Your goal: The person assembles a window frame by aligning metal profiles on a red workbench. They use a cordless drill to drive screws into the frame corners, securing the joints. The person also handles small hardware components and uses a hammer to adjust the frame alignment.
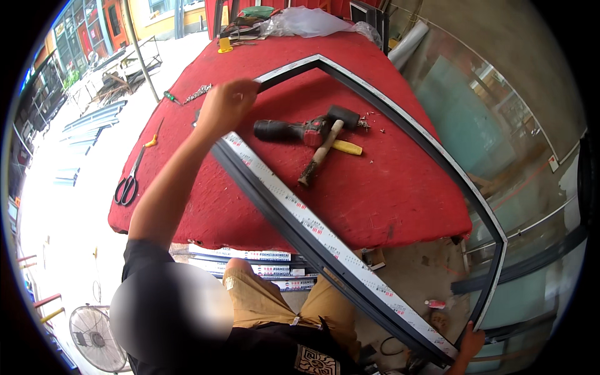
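A large rectangular window frame (300, 206) of dark metal profile, with white printed film along its near side, is tilted across the red table and overhangs its front right edge. My left hand (230, 105) is closed round the frame near its far left corner, fingers partly hidden. At the near right corner, beyond the table edge, my right hand (472, 341) grips the frame. Inside the frame's outline, on the table, lie a black and red power drill (290, 131), a mallet (323, 150) with a black head and worn wooden handle, and a yellow handle (347, 147) partly under the mallet.
The red-covered table (400, 219) carries black-handled scissors (127, 189), a yellow-handled screwdriver (152, 141), a green screwdriver (170, 97) and small screws (199, 93). Plastic wrap (306, 22) lies at the far end. Glass panes (459, 119) lean at right; a fan (98, 339) stands lower left.
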Action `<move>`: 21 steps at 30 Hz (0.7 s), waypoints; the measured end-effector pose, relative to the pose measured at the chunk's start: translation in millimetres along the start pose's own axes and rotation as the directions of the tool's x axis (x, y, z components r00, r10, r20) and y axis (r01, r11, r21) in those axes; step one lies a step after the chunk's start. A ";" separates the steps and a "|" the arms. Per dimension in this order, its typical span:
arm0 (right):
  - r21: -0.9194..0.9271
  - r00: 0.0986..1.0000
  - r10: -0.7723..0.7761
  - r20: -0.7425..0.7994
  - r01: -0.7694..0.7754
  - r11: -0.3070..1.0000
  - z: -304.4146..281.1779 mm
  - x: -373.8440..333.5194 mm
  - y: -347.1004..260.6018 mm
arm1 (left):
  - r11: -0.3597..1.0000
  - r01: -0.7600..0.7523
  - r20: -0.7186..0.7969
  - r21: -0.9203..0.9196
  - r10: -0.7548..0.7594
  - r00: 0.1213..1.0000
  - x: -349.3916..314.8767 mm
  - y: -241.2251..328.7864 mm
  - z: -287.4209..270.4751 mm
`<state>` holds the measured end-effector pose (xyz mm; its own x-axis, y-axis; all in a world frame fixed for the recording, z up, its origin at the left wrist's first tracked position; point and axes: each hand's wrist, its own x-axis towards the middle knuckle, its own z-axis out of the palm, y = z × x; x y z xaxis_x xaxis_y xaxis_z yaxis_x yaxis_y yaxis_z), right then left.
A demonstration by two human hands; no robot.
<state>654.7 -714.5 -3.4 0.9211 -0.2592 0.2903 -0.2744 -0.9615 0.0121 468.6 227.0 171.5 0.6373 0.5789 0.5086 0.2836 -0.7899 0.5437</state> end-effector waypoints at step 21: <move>0.321 0.922 -0.369 0.116 0.316 0.893 -167.5 -139.1 -203.6 | 0.994 -0.081 0.073 0.066 0.077 0.994 -227.4 3.0 50.4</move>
<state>536.1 -467.4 114.0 0.9828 0.1048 0.1522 0.1350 -0.9695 -0.2047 360.6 82.8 23.8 0.7079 0.5004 0.4985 0.2777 -0.8461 0.4551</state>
